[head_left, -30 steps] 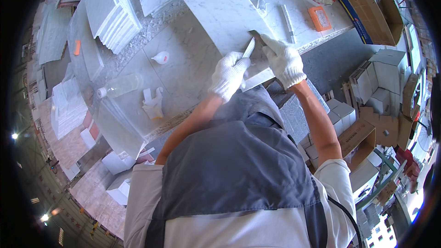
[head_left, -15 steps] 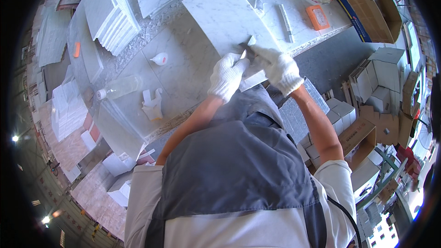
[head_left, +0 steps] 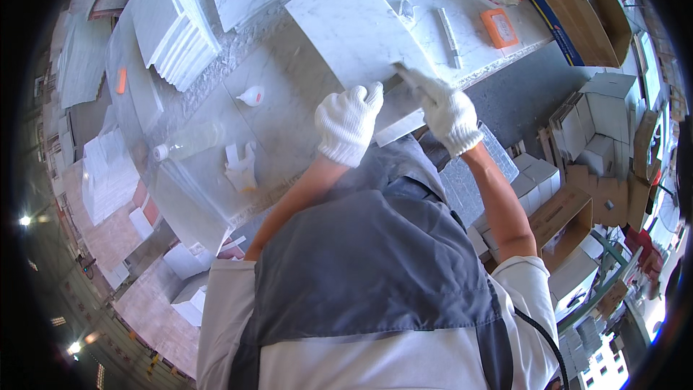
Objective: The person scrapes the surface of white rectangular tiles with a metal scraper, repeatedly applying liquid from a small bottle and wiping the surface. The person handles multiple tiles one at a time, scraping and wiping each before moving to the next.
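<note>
A pale grey-veined marble slab (head_left: 361,25) lies on the worktop in front of me, its near end by my hands. My left hand (head_left: 349,124), in a white knit glove, is closed at the slab's near left edge; whatever its fingertips pinch is too small to make out. At the near right edge my right hand (head_left: 449,112), gloved alike, reaches over the stone. Its fingers are smeared by motion, and a small greyish tip shows at their ends, unclear in kind. Below the hands a white slab edge (head_left: 401,128) shows.
On the worktop are a white marker (head_left: 449,36), an orange-framed block (head_left: 499,27), a small white squeeze bottle (head_left: 251,95), a clear plastic bottle (head_left: 191,141) and a loose white glove (head_left: 242,167). Stacked tiles (head_left: 180,29) stand far left; cardboard boxes (head_left: 567,224) sit right.
My left hand has shifted slightly left, away from the right hand, and its pale blade-like piece no longer shows. The right hand's fingers have moved a little; the pale piece at their tips has gone from sight.
</note>
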Demonstrator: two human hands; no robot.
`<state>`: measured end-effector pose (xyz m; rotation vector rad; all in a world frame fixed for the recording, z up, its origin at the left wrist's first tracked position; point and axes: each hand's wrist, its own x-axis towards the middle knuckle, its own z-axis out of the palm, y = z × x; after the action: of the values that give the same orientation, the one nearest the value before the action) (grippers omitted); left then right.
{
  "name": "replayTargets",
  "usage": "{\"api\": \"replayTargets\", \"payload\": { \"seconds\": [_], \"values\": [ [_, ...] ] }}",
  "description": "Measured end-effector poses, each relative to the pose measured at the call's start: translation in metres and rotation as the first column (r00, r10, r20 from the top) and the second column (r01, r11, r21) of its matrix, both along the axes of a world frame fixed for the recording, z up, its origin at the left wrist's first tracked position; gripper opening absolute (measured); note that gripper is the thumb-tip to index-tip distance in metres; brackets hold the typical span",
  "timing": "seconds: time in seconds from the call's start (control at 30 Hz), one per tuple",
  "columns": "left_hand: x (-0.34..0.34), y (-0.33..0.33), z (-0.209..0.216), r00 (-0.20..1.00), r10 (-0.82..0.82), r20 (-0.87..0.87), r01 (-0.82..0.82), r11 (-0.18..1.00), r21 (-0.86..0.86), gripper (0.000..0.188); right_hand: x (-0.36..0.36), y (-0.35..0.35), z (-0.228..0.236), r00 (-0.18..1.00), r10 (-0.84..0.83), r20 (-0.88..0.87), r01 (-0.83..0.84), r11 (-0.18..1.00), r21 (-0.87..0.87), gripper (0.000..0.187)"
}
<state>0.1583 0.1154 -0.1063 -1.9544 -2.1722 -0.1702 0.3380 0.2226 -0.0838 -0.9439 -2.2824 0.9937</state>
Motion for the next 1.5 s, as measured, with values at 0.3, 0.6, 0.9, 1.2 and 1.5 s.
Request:
{"api": "replayTargets", "payload": {
  "seconds": [0.3, 0.6, 0.9, 1.2, 1.5],
  "values": [
    [-0.003, -0.003, -0.007, 0.999, -0.014, 0.035, 0.015, 1.000, -0.022, 0.023, 0.005, -0.017, -0.007, 0.979, 0.089, 0.183, -0.061, 0.987, -0.151, 0.038],
    [-0.004, 0.000, -0.006, 0.999, -0.038, 0.003, 0.037, 0.998, 0.040, 0.016, 0.011, -0.025, -0.016, 0.980, 0.085, 0.178, -0.050, 0.980, -0.193, 0.038],
    [-0.007, 0.000, -0.007, 0.997, -0.073, 0.025, 0.071, 0.996, 0.063, 0.011, 0.011, -0.025, 0.002, 0.984, -0.029, 0.174, 0.062, 0.981, -0.186, 0.038],
    [-0.007, -0.001, -0.005, 0.998, -0.055, 0.023, 0.055, 0.998, -0.006, 0.022, 0.015, -0.009, 0.008, 0.989, -0.027, 0.147, 0.052, 0.984, -0.170, 0.038],
    [-0.007, 0.000, 0.000, 0.993, -0.010, 0.118, 0.012, 1.000, -0.019, 0.023, 0.024, -0.013, -0.016, 0.985, -0.168, -0.048, 0.139, 0.921, -0.364, 0.041]
  ]
}}
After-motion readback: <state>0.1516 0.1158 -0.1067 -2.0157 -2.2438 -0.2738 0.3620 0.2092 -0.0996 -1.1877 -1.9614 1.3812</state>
